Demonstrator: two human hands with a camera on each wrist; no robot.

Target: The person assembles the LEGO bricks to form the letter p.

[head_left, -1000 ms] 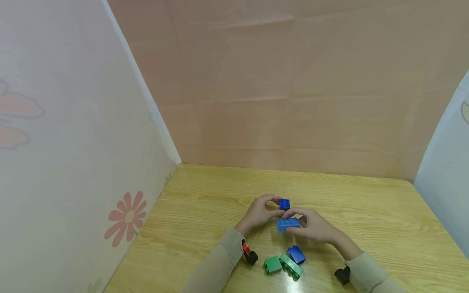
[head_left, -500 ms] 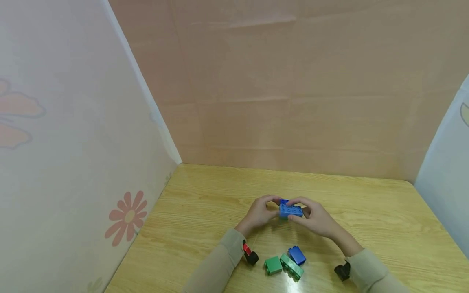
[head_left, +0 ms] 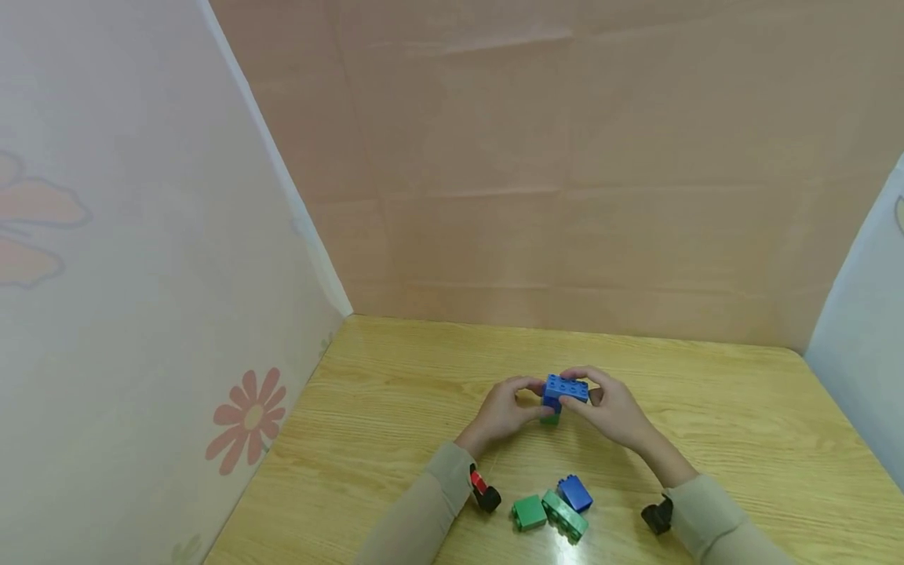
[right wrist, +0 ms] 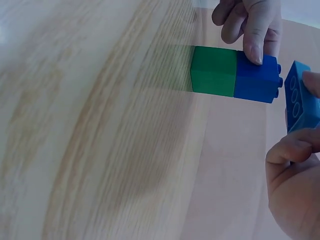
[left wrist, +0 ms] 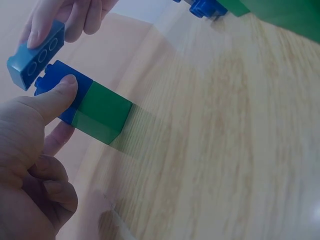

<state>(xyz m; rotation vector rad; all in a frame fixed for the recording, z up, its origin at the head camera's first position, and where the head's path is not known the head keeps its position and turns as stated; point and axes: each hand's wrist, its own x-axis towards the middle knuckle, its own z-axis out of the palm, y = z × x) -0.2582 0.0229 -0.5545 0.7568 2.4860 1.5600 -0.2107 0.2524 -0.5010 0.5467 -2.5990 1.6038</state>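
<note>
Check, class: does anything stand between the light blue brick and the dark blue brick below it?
Nothing visible does. The right wrist view shows a narrow open gap between the light blue brick and the studs of the dark blue brick. The left hand grips that brick by its sides, off the visible studs.

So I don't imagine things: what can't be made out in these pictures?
Head view: stacked dark blue brick, top mostly hidden by the light blue brick.
Right wrist view: light blue brick, partly covered by the right hand and cut off by the edge.
Left wrist view: upper-right green brick, cut off by the top and right edges.
</note>
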